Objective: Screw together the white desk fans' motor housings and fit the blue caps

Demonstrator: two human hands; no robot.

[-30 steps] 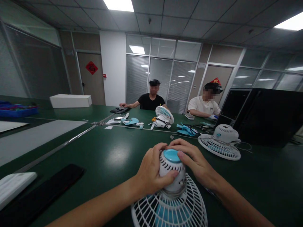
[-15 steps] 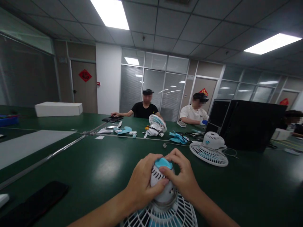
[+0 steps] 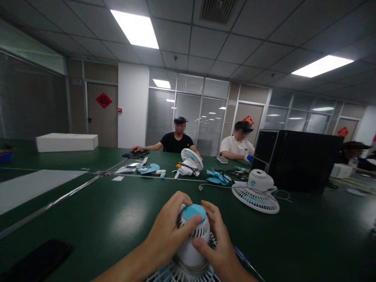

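A white fan [image 3: 190,250] stands grille-down at the near edge of the green table, its motor housing pointing up with a round light-blue cap [image 3: 194,213] on top. My left hand [image 3: 170,223] wraps round the left side of the housing, its thumb lying across the vents by the cap. On the right side, my right hand [image 3: 217,239] grips the same housing, with its thumb low on the front. The lower part of the grille runs out of view.
A second white fan [image 3: 255,196] lies grille-down at right, before a black computer case [image 3: 305,160]. Farther back are blue fan blades [image 3: 217,177], another fan [image 3: 190,161] and two seated people. A dark phone-like object [image 3: 38,260] lies near left.
The view has tilted up slightly. My left thumb has risen towards the cap and my right thumb has moved lower on the housing. A thin blue object now shows right of my right hand.
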